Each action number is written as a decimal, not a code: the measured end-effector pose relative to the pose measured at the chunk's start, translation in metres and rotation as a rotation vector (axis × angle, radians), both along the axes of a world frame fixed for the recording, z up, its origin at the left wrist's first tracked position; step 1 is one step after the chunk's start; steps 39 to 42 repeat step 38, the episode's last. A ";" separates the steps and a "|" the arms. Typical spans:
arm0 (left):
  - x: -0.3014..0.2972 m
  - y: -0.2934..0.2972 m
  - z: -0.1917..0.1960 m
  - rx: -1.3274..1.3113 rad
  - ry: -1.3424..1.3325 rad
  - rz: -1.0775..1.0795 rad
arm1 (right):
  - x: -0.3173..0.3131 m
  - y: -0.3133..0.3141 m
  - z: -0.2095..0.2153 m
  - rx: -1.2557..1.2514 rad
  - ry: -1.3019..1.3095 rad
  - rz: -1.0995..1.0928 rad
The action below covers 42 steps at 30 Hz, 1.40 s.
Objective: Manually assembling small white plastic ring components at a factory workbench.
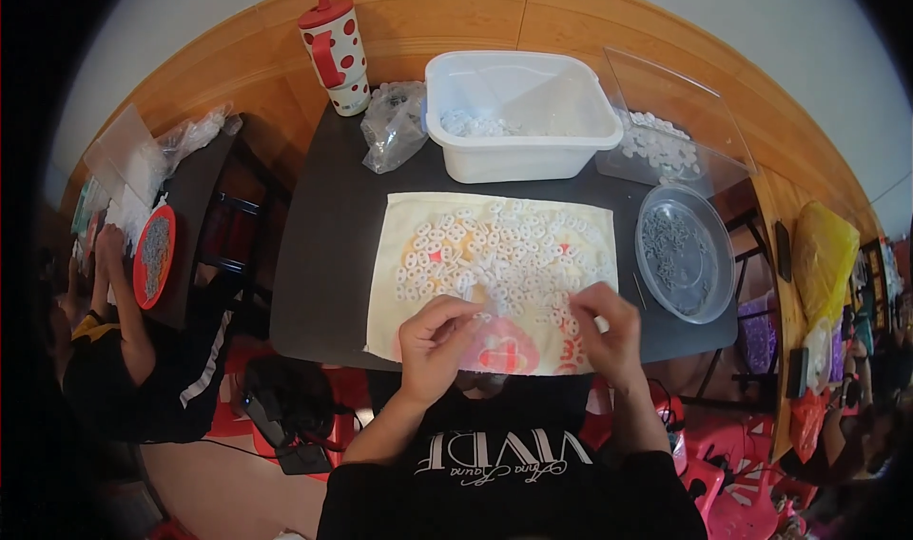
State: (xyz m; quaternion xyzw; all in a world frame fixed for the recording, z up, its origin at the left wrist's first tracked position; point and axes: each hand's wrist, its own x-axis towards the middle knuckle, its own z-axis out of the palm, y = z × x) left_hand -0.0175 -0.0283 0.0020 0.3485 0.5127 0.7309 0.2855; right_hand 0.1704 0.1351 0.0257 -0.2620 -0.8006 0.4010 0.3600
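Both of your hands work at the near edge of the cream cloth, left hand and right hand each pinched narrow on what seems a small white plastic piece from the spread-out pile, though your fingers hide exactly what you grip.

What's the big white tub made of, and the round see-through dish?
The white tub looks like plastic: smooth, slightly glossy, with thin, faintly translucent walls. The round dish is probably clear plastic too; the grey bits inside show through its shiny rim, though glass can't be ruled out.
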 end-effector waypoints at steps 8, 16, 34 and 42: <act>-0.001 -0.004 -0.007 -0.096 0.159 -0.049 | -0.034 -0.023 -0.005 0.559 -0.298 0.113; 0.000 -0.002 -0.005 -0.121 0.241 -0.009 | -0.049 -0.035 -0.016 0.577 -0.280 0.077; 0.004 -0.003 0.006 -0.106 -0.059 -0.197 | -0.033 -0.029 -0.013 -0.485 0.177 0.327; 0.002 -0.004 0.004 -0.087 -0.052 -0.201 | -0.028 -0.024 -0.014 -0.027 -0.020 0.272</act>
